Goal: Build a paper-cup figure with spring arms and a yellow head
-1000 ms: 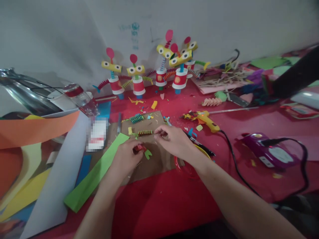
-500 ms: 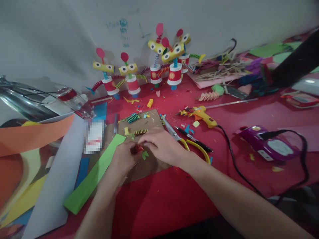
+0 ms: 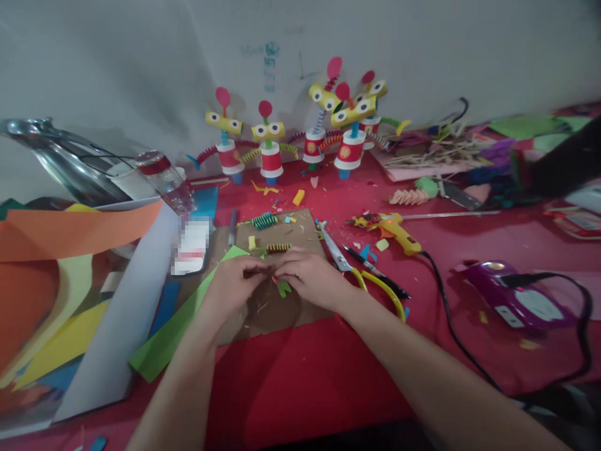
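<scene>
Grey wall with faint blue-green writing (image 3: 270,66) rises behind a red-covered table (image 3: 300,376) in the head view. Both forearms reach in from the near edge, and the hands meet over a flat brown cardboard sheet (image 3: 263,313). The left hand (image 3: 230,282) comes in palm down, its fingers bent narrowly toward the right; the right hand (image 3: 312,275) faces it, fingers curled narrowly and tips near the left's. Whether either grip is fully closed cannot be told, as the fingers hide it. A small light-green paper piece with a forked end (image 3: 284,289) shows below the right fingertips, on the near side.

Just beyond the fingers lies a yellow-and-dark folded paper spring (image 3: 278,248), partly covered by the right hand; a teal-and-dark paper spring (image 3: 265,220) lies farther off. Yellow-handled metal scissors (image 3: 340,254) rest to the right, partly behind the right forearm, with a black pen (image 3: 375,270) beside them and a yellow glue gun (image 3: 397,232) beyond. Left of the hands, a long green paper strip (image 3: 173,335) runs under the left hand and forearm. Paper-cup figures with yellow eye tubes (image 3: 270,156) stand along the wall.
</scene>
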Tool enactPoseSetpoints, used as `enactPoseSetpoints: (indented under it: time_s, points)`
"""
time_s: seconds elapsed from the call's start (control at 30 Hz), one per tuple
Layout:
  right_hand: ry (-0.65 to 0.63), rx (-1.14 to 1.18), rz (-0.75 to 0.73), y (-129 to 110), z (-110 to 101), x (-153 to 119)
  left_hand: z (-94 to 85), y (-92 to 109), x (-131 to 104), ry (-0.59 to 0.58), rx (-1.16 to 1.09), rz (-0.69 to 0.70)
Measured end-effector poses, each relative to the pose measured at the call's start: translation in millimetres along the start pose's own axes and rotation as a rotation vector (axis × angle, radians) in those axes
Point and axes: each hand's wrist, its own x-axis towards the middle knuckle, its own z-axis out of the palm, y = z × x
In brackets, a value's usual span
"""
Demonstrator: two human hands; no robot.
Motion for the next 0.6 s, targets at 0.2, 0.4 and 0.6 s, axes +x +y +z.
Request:
enactPoseSetpoints:
  time_s: [0.2, 0.4, 0.6]
  points:
    - [-0.053, -0.021, -0.023, 0, 1, 0, 3.0, 7, 1, 0.007, 0.124, -0.032]
    - [-0.053, -0.039, 0.025, -2, 7, 2, 4.0, 7, 3, -0.001, 0.137, -0.035]
    - [0.0, -0.011, 0.06, -2, 12, 1, 9.8, 3, 4, -0.001, 0.118, -0.011]
